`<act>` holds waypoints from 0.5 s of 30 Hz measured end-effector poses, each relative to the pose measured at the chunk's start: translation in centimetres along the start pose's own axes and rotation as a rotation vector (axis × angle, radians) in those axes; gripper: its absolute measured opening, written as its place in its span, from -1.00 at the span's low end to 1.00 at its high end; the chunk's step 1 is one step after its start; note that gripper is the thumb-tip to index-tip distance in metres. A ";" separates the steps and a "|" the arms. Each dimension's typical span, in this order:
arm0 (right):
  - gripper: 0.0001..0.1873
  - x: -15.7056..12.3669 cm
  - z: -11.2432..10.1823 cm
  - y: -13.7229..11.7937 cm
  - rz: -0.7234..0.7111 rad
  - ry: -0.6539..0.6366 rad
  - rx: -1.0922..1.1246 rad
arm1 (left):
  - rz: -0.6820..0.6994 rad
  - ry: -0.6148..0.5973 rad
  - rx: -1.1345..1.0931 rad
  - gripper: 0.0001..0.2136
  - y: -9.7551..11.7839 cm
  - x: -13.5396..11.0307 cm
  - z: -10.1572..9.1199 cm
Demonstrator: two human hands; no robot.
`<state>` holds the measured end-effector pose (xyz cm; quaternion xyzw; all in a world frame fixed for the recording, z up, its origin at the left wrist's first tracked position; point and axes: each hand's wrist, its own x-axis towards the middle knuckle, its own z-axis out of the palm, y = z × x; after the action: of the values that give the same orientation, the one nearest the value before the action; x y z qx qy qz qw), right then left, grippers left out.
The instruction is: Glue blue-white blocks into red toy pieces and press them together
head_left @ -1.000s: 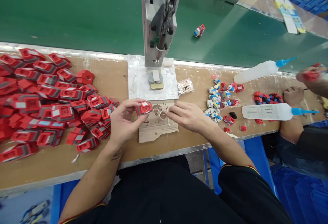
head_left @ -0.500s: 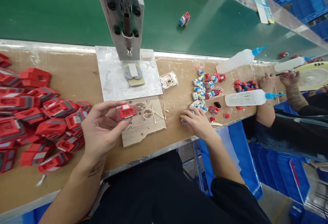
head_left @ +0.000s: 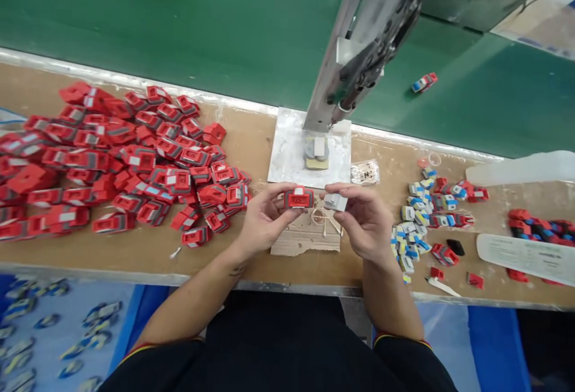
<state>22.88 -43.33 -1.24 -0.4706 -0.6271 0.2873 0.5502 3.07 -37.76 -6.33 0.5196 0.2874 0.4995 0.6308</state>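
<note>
My left hand [head_left: 265,221] is closed on a red toy vehicle shell [head_left: 299,201] with grey side stripes, its hollow side toward me. Between the thumb and fingers of my right hand [head_left: 371,221] is a small whitish-grey plastic part [head_left: 335,201]. The two pieces are level and a short gap apart, above a torn piece of cardboard [head_left: 305,242] with cotton swabs [head_left: 333,224] on it. To the left spreads a heap of similar red shells [head_left: 135,161]. Small white, blue and yellow parts [head_left: 411,224] lie in a cluster right of my right hand.
A metal press [head_left: 335,81] rises behind my hands over a white plate [head_left: 281,152] bearing a round fixture [head_left: 317,155]. White bottles [head_left: 525,254] lie at the right. One assembled toy [head_left: 424,82] sits on the green belt [head_left: 179,21]. A blue bin [head_left: 135,314] stands below left.
My right hand has come from the small-part cluster to the middle, now with a whitish part in it. My left hand still holds the red shell. The view has swung left.
</note>
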 end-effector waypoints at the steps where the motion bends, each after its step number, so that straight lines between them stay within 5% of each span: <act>1: -0.75 -0.2 0.0 0.3 0.005 0.014 -0.024 | -0.008 0.004 0.015 -0.63 0.1 -0.1 0.0; 15: -0.65 -1.2 0.7 0.0 -0.002 0.063 -0.026 | 0.013 0.024 0.120 -0.65 0.7 -0.6 0.3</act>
<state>22.10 -44.30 -1.86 -0.4860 -0.6137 0.2634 0.5637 2.92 -38.45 -5.63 0.5523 0.3211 0.4917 0.5917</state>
